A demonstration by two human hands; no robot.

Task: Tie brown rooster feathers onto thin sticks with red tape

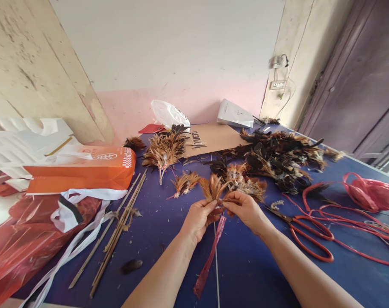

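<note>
My left hand (199, 216) is closed around the base of a small fan of brown feathers (213, 187), held upright over the blue table (156, 222). My right hand (246, 208) pinches the same bundle at its base from the right, fingertips meeting my left thumb. A red plastic strip (210, 256) hangs down from the bundle between my wrists and trails onto the table. A small tied feather tuft (184, 183) lies just left of the bundle.
A big heap of dark and brown feathers (278, 160) lies at the back right, another bunch (164, 150) at the back centre. Red-handled scissors (305, 233) and red plastic string (367, 194) lie right. Thin sticks (117, 226), an orange bag (85, 169) and red plastic (27, 239) lie left.
</note>
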